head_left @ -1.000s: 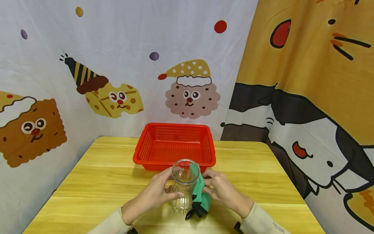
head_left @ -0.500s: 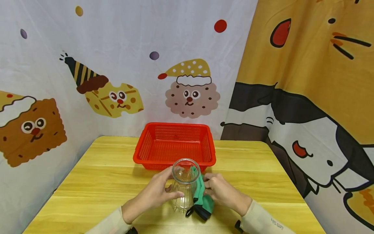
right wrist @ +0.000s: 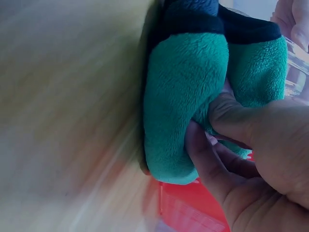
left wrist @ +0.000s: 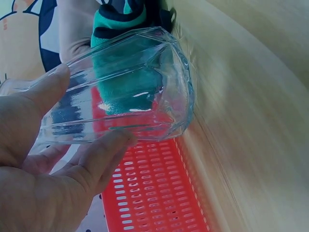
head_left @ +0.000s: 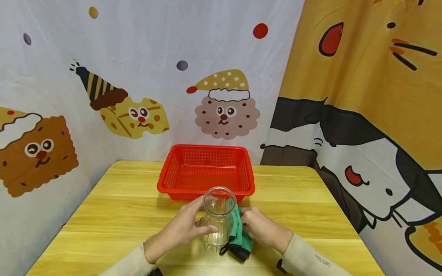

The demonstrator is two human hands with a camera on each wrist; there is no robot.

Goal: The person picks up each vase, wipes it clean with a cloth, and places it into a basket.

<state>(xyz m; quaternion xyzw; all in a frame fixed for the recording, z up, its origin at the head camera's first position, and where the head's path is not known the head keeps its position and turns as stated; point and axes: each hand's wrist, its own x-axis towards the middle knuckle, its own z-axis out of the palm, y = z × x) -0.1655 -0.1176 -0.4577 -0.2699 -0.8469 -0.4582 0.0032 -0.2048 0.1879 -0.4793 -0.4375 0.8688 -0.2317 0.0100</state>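
Note:
A tall clear glass vase [head_left: 216, 230] with faceted sides and a thick round rim stands upright on the table. My left hand [head_left: 188, 222] grips it from the left, thumb in front and fingers behind; the left wrist view shows thumb and fingertips around its wall. A green plush cloth [head_left: 246, 241] with dark edging and a small loop is bunched along the vase's right side. My right hand [head_left: 260, 226] pinches a fold of it between thumb and fingers, as the right wrist view shows. Through the glass, the left wrist view shows the green cloth [left wrist: 128, 79].
Just behind the vase sits a red perforated plastic basket [head_left: 165, 188], with nothing in it. Both stand on a light wood-grain table [head_left: 121, 203]. A cartoon-printed curtain [head_left: 145, 46] hangs along the back and sides.
My right hand has curled more tightly into the cloth, and the cloth's lower end has shifted slightly right and spread. My left hand and the vase have stayed put.

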